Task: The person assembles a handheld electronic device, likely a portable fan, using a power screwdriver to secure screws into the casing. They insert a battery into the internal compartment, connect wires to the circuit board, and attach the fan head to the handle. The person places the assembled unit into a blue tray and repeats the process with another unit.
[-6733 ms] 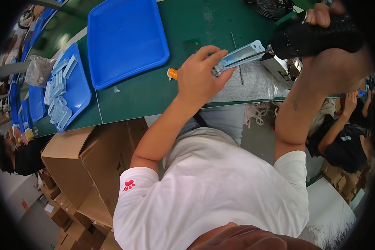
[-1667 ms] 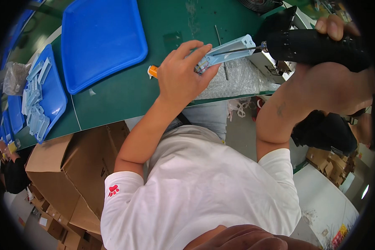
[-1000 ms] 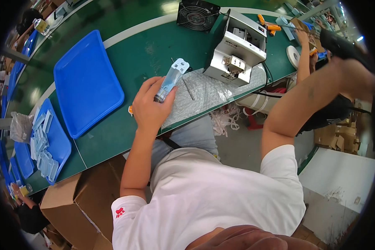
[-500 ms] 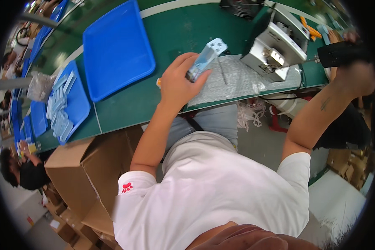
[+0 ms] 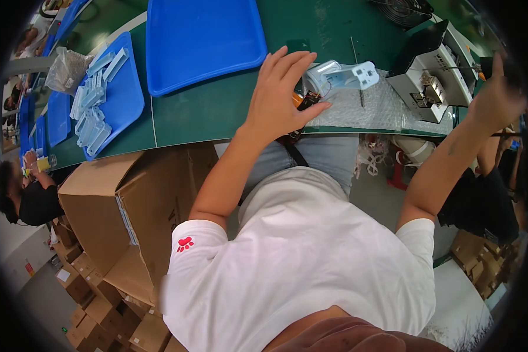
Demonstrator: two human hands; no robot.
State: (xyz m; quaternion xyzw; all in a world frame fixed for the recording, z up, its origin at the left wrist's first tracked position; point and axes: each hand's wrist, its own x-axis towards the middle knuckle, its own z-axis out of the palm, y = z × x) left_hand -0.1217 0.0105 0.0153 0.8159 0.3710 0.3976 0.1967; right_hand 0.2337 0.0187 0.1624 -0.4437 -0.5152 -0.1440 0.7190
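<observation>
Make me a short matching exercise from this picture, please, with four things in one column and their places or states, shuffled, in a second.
Things
1. single light-blue housing
2. black tool with a long bit
3. heap of light-blue pieces
4. cardboard box

Places or states
A. lying on a blue tray at the left
B. held in the right hand
C. brown, by the near edge of the green table
D. just to the right of the spread fingers of the left hand

Right pairs: 1-D, 2-B, 3-A, 4-C.
</observation>
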